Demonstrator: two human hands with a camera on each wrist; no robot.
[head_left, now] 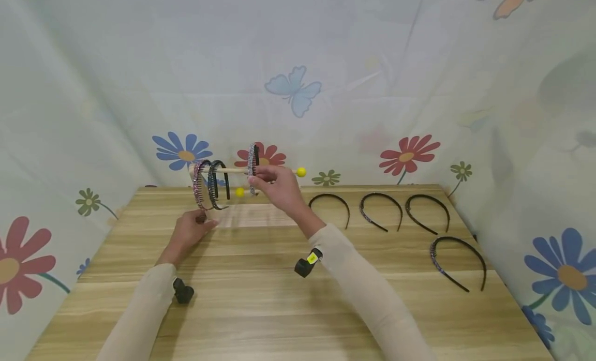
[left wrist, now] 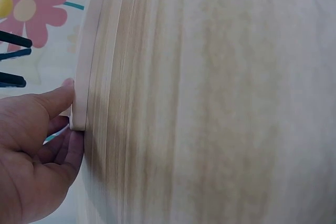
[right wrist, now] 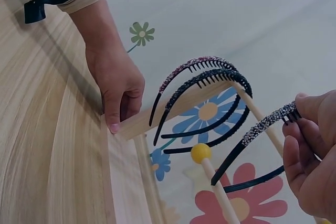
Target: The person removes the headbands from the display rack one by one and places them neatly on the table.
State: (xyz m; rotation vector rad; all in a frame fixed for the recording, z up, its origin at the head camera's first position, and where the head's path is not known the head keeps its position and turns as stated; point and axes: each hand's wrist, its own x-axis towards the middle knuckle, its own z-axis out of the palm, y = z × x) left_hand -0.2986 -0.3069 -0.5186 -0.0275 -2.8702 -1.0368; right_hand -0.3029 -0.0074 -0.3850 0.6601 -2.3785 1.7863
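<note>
My right hand (head_left: pixel 281 189) pinches a silver-studded toothed headband (head_left: pixel 251 164) between thumb and fingers. In the head view, that headband overlaps the upper rod (head_left: pixel 236 170) of a wooden stand, inward from the yellow ball (head_left: pixel 301 171) at its tip. A pink-studded headband (right wrist: pixel 176 72) and a dark-studded headband (right wrist: pixel 197 82) hang side by side on the rod near the upright. Low at the left, my left hand (head_left: pixel 188 230) grips the end of the stand's flat base (left wrist: pixel 81 90), thumb on one side and fingers on the other.
A shorter lower rod ends in another yellow ball (right wrist: pixel 200 153). On the right of the wooden table (head_left: pixel 242 309) lie several black headbands, the nearest a studded headband (head_left: pixel 458 262) by the right edge. Behind hangs a flower-printed cloth (head_left: pixel 223 113).
</note>
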